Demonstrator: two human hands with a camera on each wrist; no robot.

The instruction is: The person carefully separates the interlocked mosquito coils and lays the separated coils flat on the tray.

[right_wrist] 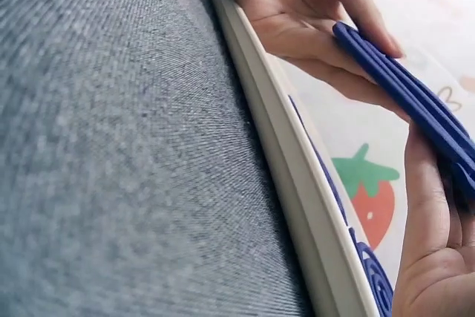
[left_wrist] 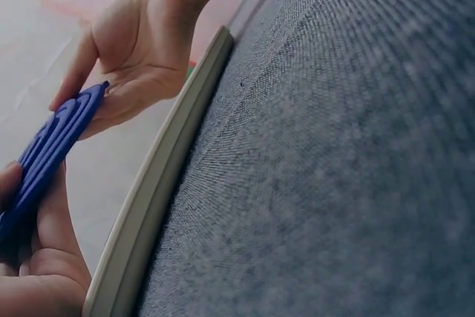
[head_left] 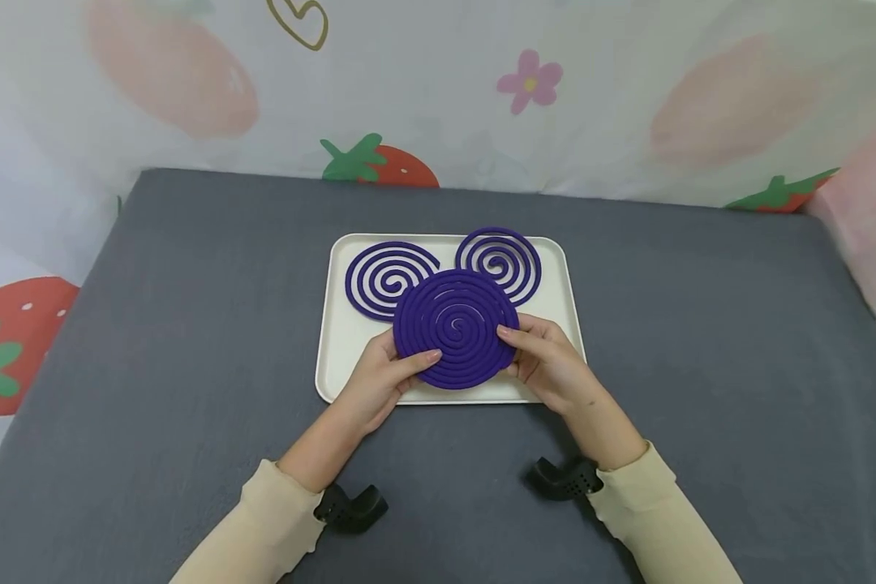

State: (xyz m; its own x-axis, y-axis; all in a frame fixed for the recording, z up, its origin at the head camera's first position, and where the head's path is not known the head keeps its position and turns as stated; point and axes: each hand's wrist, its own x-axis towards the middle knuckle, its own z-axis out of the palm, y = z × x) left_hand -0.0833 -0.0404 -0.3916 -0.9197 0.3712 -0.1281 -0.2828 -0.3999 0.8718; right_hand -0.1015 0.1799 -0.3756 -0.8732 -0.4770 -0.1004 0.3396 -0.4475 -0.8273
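Both hands hold a tightly wound purple mosquito coil (head_left: 456, 328) above the front part of a white tray (head_left: 339, 357). At its left edge the left hand (head_left: 385, 375) pinches it, thumb on top and fingers beneath. The right hand (head_left: 551, 361) pinches the right edge in the same way. In the left wrist view the coil (left_wrist: 56, 142) is tilted and looks layered in thickness. Behind it on the tray are two looser, open-wound coils, a left coil (head_left: 395, 284) and a right coil (head_left: 498, 261); the held one partly hides both.
The tray stands on a grey cloth-covered table (head_left: 190, 349). The right loose coil reaches over the tray's back rim. A printed curtain (head_left: 438, 105) with strawberries and flowers hangs behind the table. A black device is strapped to each wrist.
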